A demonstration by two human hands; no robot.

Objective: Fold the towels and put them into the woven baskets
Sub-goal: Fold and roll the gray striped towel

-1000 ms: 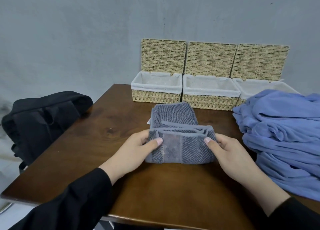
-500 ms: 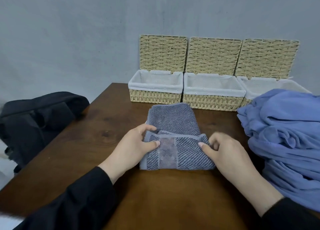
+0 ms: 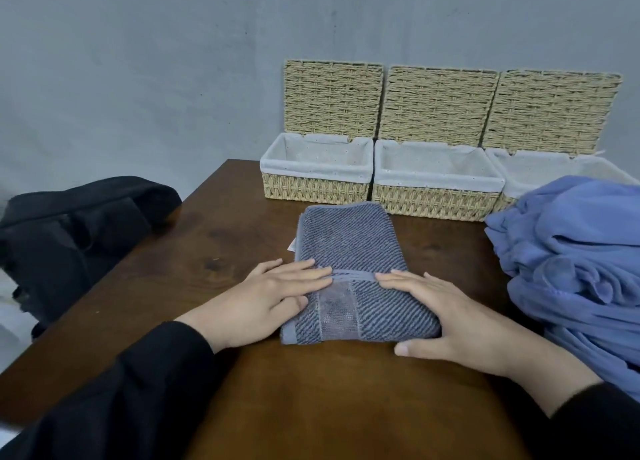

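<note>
Flat and wide, both grips press one folded grey striped towel (image 3: 353, 279) on the tabletop (image 3: 311, 407): left hand (image 3: 263, 303) over its left edge, right hand (image 3: 446, 317) on its right. Beyond their fingertips stand three woven baskets (image 3: 317, 191), lids up.

Dim, even light; edges perhaps blurred.

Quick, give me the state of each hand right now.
Left hand: open, fingers flat, pressing the folded grey striped towel.
Right hand: open, fingers flat on the same towel.
</note>
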